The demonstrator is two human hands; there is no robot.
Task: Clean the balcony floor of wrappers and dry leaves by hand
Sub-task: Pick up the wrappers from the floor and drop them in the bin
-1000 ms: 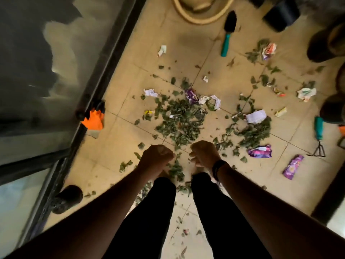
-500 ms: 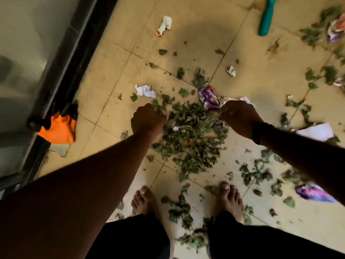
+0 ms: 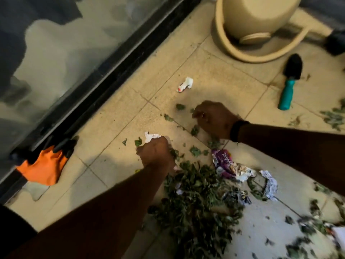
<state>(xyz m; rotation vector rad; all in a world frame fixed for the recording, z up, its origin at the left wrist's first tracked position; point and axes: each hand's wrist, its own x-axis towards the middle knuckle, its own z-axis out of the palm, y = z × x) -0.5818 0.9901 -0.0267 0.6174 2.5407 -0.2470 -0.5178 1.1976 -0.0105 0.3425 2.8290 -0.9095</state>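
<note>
Against the glass door at the left edge of the floor (image 3: 115, 186), an orange glove (image 3: 43, 168) is lying by the dark door track (image 3: 104, 85). Next along, the left hand (image 3: 155, 154) is curling into a fist over a crumpled white wrapper (image 3: 151, 137), which is sticking out past the knuckles; half a second ago this wrapper was lying loose on the tile beyond the hand, so the hand has just reached forward and closed on it. A second small white wrapper (image 3: 185, 85) is still lying alone further toward the door. Below the hands the big heap of dry leaves (image 3: 197, 200) is sitting mid-floor with a purple wrapper (image 3: 222, 162) at its far edge. The right hand (image 3: 213, 117), a dark band on its wrist, has moved out from beside the heap to the scattered leaves beyond it; its fingers are curling down at the tile, but whether they are pinching a leaf I cannot tell. Further right, a beige pot (image 3: 259, 21) is standing in its saucer, and a trowel (image 3: 290, 81) with a teal handle is lying near the far edge.

Judging from this, the person is gathering strays toward the heap; most of the litter is not yet picked up.
</note>
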